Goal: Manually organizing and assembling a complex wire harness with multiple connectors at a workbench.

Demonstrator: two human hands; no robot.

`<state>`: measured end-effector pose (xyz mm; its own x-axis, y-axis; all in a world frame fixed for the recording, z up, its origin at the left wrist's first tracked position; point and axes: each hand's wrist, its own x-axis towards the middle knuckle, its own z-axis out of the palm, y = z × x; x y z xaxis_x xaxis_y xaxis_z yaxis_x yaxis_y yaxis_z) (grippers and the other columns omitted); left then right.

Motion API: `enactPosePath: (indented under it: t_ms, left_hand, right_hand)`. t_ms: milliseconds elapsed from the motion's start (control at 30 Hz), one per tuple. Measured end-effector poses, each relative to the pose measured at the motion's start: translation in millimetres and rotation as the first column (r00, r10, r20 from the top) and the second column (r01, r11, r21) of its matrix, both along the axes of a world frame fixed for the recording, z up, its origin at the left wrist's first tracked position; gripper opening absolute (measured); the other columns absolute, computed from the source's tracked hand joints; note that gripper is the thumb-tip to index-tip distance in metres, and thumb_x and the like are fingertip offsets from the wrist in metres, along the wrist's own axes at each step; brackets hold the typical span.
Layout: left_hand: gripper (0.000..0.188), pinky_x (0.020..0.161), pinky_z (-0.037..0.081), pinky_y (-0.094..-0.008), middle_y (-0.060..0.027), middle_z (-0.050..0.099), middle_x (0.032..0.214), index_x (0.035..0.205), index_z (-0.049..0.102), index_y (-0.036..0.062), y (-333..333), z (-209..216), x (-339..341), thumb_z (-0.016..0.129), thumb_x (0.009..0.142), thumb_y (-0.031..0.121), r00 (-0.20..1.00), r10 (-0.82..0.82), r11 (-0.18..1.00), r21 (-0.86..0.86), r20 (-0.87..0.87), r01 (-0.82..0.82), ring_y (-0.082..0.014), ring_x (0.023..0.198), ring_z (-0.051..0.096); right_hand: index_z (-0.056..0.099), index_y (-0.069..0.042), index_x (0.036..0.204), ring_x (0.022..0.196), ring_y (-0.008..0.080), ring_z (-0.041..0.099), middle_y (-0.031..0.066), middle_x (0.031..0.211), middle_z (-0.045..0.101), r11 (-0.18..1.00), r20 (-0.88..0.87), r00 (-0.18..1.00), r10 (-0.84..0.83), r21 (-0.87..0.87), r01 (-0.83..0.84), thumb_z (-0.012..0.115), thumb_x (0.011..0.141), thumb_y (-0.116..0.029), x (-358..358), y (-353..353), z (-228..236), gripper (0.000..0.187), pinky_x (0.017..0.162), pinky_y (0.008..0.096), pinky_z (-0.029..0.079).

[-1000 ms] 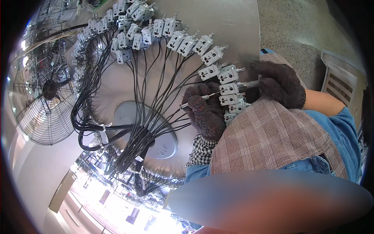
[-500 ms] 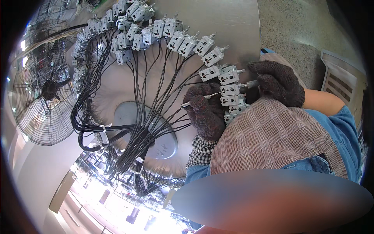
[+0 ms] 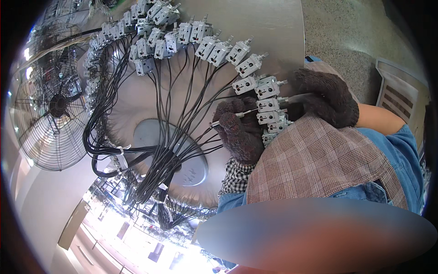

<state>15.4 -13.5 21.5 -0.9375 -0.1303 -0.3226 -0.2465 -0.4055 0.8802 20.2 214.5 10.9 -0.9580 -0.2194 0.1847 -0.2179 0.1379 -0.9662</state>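
At far left is a fan (image 3: pixel 58 106); rightward, black cables (image 3: pixel 160 168) spread across the table (image 3: pixel 273 27) to grey boxes (image 3: pixel 219 52). The left hand (image 3: pixel 239 131) grips a thin metal rod (image 3: pixel 215 123), tip at one grey box (image 3: pixel 268 105) near the table's right edge; just beyond that box curls the right hand (image 3: pixel 329 98), its hold too blurred to tell

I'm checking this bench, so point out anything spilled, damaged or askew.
Nothing looks spilled or plainly damaged. Only the grey metal boxes on the black cables sit at uneven angles along their curve, which looks slightly untidy.
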Motion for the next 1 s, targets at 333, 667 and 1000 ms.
enactPosePath:
  t_ms: [333, 667, 1000]
  left_hand:
    - [0.029, 0.083, 0.051, -0.0419, -0.009, 0.055, 0.094, 0.107, 0.051, 0.0035, -1, 2, 0, 0.056, 0.092, 0.028, 0.999, 0.021, 0.975, 0.219, 0.048, -0.031, -0.0244, 0.09, 0.056]
    - [0.023, 0.085, 0.044, -0.0413, -0.0028, 0.041, 0.074, 0.086, 0.046, 0.005, -28, -5, 27, 0.058, 0.089, 0.024, 0.957, -0.057, 0.993, 0.082, -0.283, 0.083, -0.0161, 0.072, 0.044]
    - [0.027, 0.077, 0.045, -0.0398, -0.0014, 0.041, 0.076, 0.082, 0.045, 0.0082, -8, 6, 13, 0.059, 0.09, 0.03, 0.996, 0.066, 0.986, 0.158, -0.052, -0.057, -0.0171, 0.074, 0.044]
  right_hand:
    - [0.05, 0.004, 0.124, 0.076, 0.0231, 0.064, 0.0127, 0.087, 0.064, 0.994, -0.05, 0.993, -0.105, -0.006, 0.105, 0.059, 0.088, -0.011, 5, 4, -4, 0.04, 0.07, 0.0312, 0.052]
    - [0.051, -0.003, 0.112, 0.098, 0.033, 0.06, 0.0228, 0.129, 0.048, 0.984, -0.22, 0.974, 0.057, -0.155, -0.093, 0.064, 0.083, -0.01, -3, -4, -31, 0.033, 0.08, 0.0372, 0.053]
    - [0.058, -0.008, 0.109, 0.104, 0.0292, 0.058, 0.0152, 0.122, 0.054, 0.988, -0.188, 0.97, 0.151, 0.003, -0.154, 0.074, 0.071, -0.004, -41, -21, -13, 0.042, 0.078, 0.0324, 0.051]
